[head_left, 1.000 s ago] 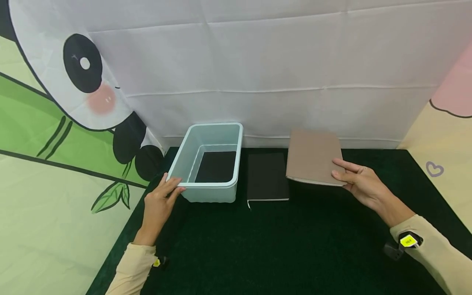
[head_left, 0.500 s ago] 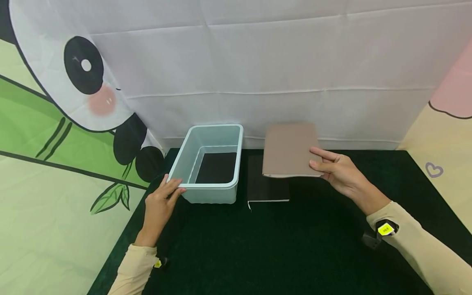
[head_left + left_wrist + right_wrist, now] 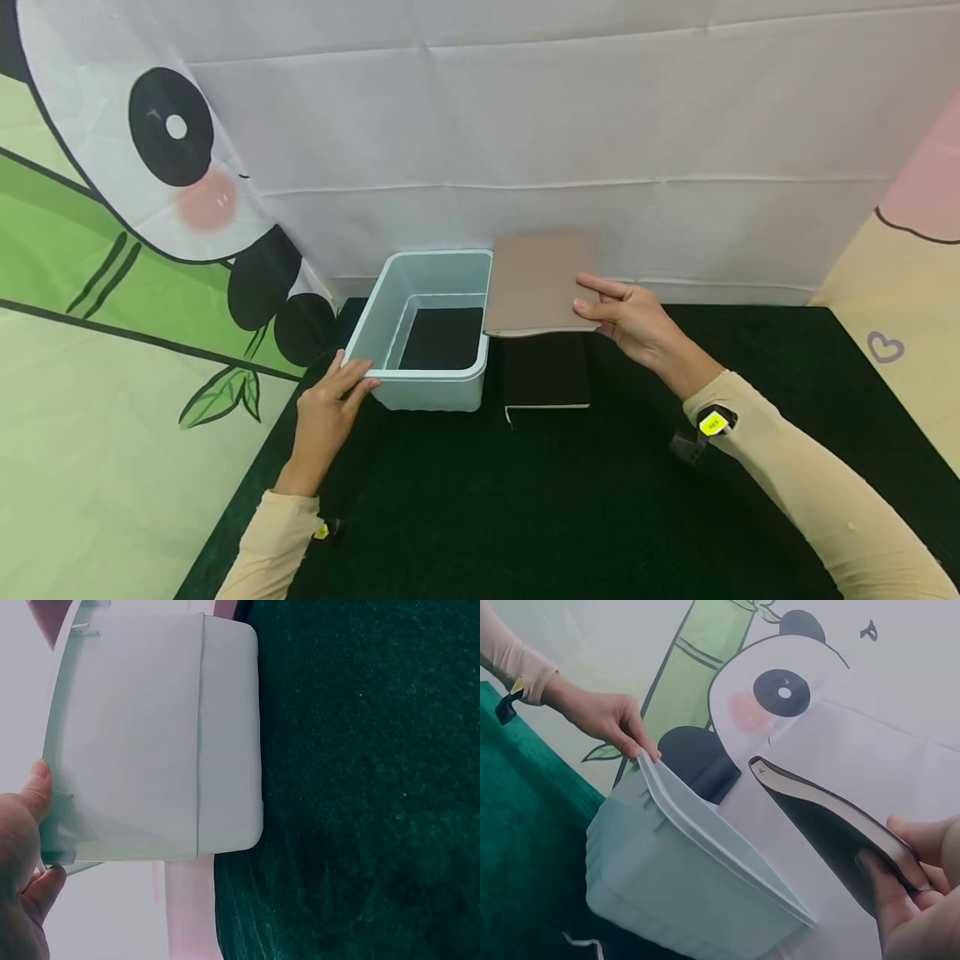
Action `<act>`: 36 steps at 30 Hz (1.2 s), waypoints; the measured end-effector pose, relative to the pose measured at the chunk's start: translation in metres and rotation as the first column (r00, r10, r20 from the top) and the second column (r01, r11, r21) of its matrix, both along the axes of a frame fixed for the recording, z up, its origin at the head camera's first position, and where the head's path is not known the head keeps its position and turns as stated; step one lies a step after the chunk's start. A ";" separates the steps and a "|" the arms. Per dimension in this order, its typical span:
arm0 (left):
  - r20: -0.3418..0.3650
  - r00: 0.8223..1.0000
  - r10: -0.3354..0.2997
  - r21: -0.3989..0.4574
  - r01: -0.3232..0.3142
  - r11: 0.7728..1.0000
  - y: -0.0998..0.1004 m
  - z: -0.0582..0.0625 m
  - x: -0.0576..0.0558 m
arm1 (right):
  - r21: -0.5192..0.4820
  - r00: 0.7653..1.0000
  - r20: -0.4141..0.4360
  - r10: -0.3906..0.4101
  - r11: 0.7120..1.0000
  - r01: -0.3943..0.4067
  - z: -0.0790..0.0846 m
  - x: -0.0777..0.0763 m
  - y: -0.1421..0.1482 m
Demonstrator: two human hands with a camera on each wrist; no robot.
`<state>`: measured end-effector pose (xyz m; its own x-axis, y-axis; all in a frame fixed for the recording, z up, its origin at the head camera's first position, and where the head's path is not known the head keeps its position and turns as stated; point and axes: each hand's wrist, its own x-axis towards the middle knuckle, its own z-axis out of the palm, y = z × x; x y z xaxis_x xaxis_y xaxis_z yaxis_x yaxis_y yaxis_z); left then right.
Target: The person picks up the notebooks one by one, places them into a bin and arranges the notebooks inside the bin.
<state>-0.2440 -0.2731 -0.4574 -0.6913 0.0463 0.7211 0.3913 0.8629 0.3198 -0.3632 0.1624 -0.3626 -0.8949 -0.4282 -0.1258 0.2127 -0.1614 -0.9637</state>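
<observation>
My left hand (image 3: 322, 421) grips the near left corner of a light blue plastic bin (image 3: 427, 393), thumb and fingers at its rim. The left wrist view shows that hand (image 3: 22, 855) at the bin's rim, against its side wall (image 3: 135, 735). My right hand (image 3: 637, 325) pinches the right edge of a tan notebook (image 3: 538, 283). The notebook is raised, its left edge beside or over the bin's right rim. In the right wrist view its pages and dark-looking cover (image 3: 817, 825) show. Beneath it on the table lies a black notebook (image 3: 547, 375), its far part hidden.
A flat black rectangle (image 3: 442, 337) lies on the bin's floor. Dark green cloth (image 3: 540, 508) covers the table. A white cloth backdrop (image 3: 562, 125) hangs right behind, with a printed panda (image 3: 172, 125) on the left.
My right hand has carried the tan notebook leftward and slightly up, from right of the black notebook to the bin's right rim. The left hand and the bin have stayed put.
</observation>
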 end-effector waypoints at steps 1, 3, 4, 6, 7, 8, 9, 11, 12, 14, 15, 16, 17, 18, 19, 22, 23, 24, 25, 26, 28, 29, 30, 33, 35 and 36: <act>-0.001 1.000 -0.003 0.000 0.003 1.000 0.000 0.000 -0.001 | -0.012 1.000 -0.001 -0.004 1.000 0.004 0.000 -0.002 -0.005; -0.006 1.000 -0.010 -0.001 0.010 1.000 -0.001 0.001 -0.001 | -0.039 1.000 0.003 -0.011 0.999 0.011 0.001 -0.005 -0.016; -0.006 1.000 -0.013 0.000 0.013 1.000 -0.001 0.001 -0.002 | -0.051 1.000 0.005 -0.010 0.999 0.010 0.001 -0.006 -0.021; -0.004 1.000 -0.014 0.004 0.014 1.000 -0.002 0.002 -0.002 | -0.073 1.000 0.007 -0.006 0.997 0.007 0.002 -0.007 -0.032; -0.001 1.000 -0.013 0.005 0.013 1.000 -0.002 0.002 -0.002 | -0.078 1.000 0.006 -0.005 0.997 0.006 0.003 -0.008 -0.037; 0.004 1.000 -0.011 0.006 0.011 1.000 -0.002 0.003 -0.002 | -0.083 1.000 0.004 -0.004 0.997 0.004 0.003 -0.008 -0.042; 0.012 1.000 -0.010 0.007 0.010 1.000 -0.002 0.003 -0.003 | -0.088 1.000 0.004 -0.004 0.996 0.004 0.004 -0.008 -0.047; 0.026 1.000 -0.006 0.011 0.006 1.000 -0.003 0.004 -0.002 | -0.095 1.000 0.005 -0.006 0.996 0.007 0.004 -0.008 -0.057; 0.034 0.999 -0.005 0.012 0.005 1.000 -0.003 0.004 -0.002 | -0.095 1.000 0.004 -0.008 0.995 0.008 0.004 -0.009 -0.062; 0.046 0.999 -0.002 0.013 0.002 1.000 -0.003 0.004 -0.002 | -0.094 1.000 0.006 -0.014 0.995 0.014 0.004 -0.009 -0.072; 0.050 0.999 -0.001 0.013 0.000 1.000 -0.004 0.004 -0.001 | -0.095 1.000 0.008 -0.017 0.995 0.018 0.004 -0.010 -0.077; 0.052 0.999 0.001 0.013 -0.002 1.000 -0.004 0.004 -0.001 | -0.095 1.000 0.009 -0.019 0.995 0.020 0.004 -0.010 -0.082; 0.053 0.999 0.002 0.013 -0.002 1.000 -0.004 0.004 -0.001 | -0.092 1.000 0.009 -0.022 0.995 0.022 0.004 -0.010 -0.087; 0.054 0.999 0.002 0.013 -0.003 1.000 -0.005 0.004 0.000 | -0.093 1.000 0.011 -0.024 0.995 0.024 0.004 -0.011 -0.092; 0.053 0.999 0.001 0.012 -0.002 1.000 -0.005 0.004 0.000 | -0.093 1.000 0.013 -0.026 0.995 0.027 0.004 -0.011 -0.096; 0.050 0.999 -0.005 0.010 0.005 1.000 -0.006 0.004 0.001 | -0.087 0.999 0.015 -0.031 0.996 0.032 0.002 -0.012 -0.109; 0.049 0.999 -0.007 0.009 0.007 1.000 -0.006 0.004 0.001 | -0.082 0.999 0.014 -0.033 0.996 0.034 0.002 -0.012 -0.113; 0.048 0.999 -0.009 0.008 0.009 1.000 -0.006 0.004 0.002 | -0.079 0.999 0.013 -0.033 0.996 0.034 0.001 -0.013 -0.116; 0.047 0.999 -0.011 0.007 0.011 1.000 -0.007 0.004 0.002 | -0.075 0.999 0.012 -0.034 0.997 0.035 0.000 -0.013 -0.120; 0.046 0.999 -0.012 0.008 0.011 1.000 -0.007 0.003 0.003 | -0.072 0.999 0.010 -0.034 0.997 0.035 -0.001 -0.013 -0.124; 0.043 0.999 -0.012 0.007 0.012 1.000 -0.008 0.003 0.003 | -0.064 0.999 0.009 -0.035 0.997 0.036 -0.002 -0.012 -0.131; 0.042 0.999 -0.013 0.007 0.013 1.000 -0.009 0.002 0.004 | -0.060 0.999 0.008 -0.034 0.998 0.035 -0.003 -0.012 -0.135; 0.041 0.999 -0.015 0.007 0.014 1.000 -0.009 0.002 0.004 | -0.054 0.999 0.006 -0.035 0.998 0.036 -0.004 -0.012 -0.138; 0.040 0.999 -0.019 0.011 0.019 1.000 -0.011 0.001 0.005 | -0.028 0.999 -0.001 -0.036 0.999 0.036 -0.005 -0.011 -0.148; 0.038 0.999 -0.022 0.014 0.021 1.000 -0.012 0.001 0.005 | -0.009 0.999 -0.006 -0.036 0.999 0.036 -0.006 -0.010 -0.154; 0.037 0.999 -0.024 0.015 0.024 1.000 -0.012 0.000 0.005 | -0.005 0.999 -0.006 -0.037 0.999 0.037 -0.007 -0.009 -0.156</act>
